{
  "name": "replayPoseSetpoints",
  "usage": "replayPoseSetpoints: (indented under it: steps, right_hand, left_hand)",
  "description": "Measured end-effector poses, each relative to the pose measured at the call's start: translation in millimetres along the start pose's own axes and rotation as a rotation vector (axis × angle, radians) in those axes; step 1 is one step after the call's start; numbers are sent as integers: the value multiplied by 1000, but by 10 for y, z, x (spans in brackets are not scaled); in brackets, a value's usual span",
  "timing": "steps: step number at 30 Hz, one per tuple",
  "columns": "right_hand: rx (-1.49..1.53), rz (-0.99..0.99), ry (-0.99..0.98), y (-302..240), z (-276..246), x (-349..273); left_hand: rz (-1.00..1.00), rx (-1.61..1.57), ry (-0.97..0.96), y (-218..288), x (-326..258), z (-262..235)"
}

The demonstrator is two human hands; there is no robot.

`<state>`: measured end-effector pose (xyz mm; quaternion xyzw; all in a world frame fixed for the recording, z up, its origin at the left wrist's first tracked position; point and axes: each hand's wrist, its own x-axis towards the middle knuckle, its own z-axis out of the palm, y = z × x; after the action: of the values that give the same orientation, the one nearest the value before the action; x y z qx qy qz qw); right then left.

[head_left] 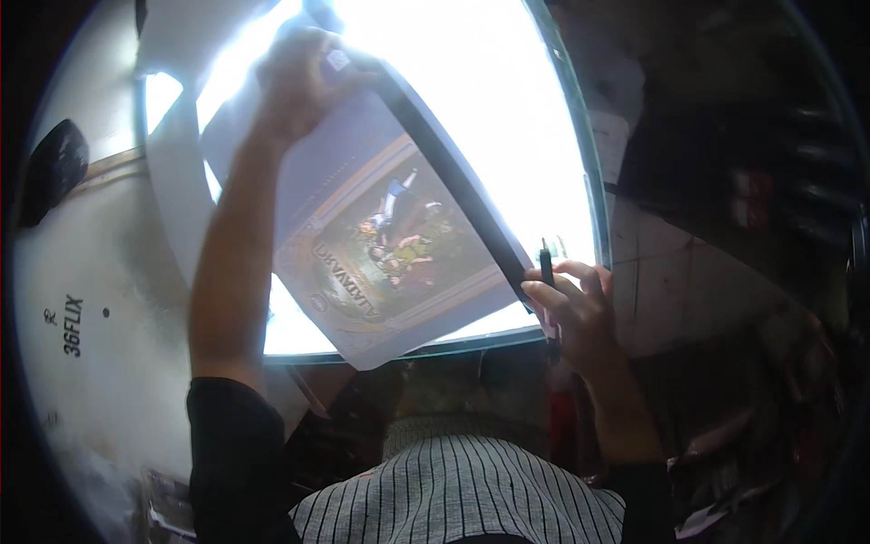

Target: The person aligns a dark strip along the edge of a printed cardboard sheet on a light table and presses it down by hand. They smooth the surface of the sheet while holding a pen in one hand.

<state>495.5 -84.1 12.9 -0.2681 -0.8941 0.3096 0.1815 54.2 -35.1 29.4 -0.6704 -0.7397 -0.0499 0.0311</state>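
A large printed sheet [313, 195] with a colourful picture of figures lies slanted over a brightly lit glass panel [507, 109]. Along its right side runs a long dark strip [453, 186]; whether this is a ruler or part of the print I cannot tell. At the sheet's far end, my left hand [299, 86] is closed over the edge near the strip, its fingertips partly lost in glare. By the near end of the strip, my right hand [580, 313] has curled fingers around a slim black pen-like tool [546, 263], its narrow end pointing away from me.
The glass panel's thick edge [580, 118] curves along the right, and its near edge passes under the sheet's overhanging corner. A pale board [109, 272] with dark lettering stands at the left, with a dark rounded object [56, 172] beside it. Shadowy clutter [752, 199] fills the right.
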Motion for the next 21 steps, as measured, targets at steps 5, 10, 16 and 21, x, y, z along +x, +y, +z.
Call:
replayPoseSetpoints:
  steps: [5,10,16,21]
  right_hand:
    - [-35,33,2,5,-51,-45]
    - [-39,20,-43,-29,-93,15]
    - [168,31,67,65,-215,234]
    - [495,217,234,46,44,839]
  left_hand:
    - [7,-33,78,1303,-669,-213]
    - [-47,-109,-156,1866,-1073,-237]
    - [-75,-187,-178,1964,-1196,-173]
    - [-100,-194,-207,1971,-1228,-166]
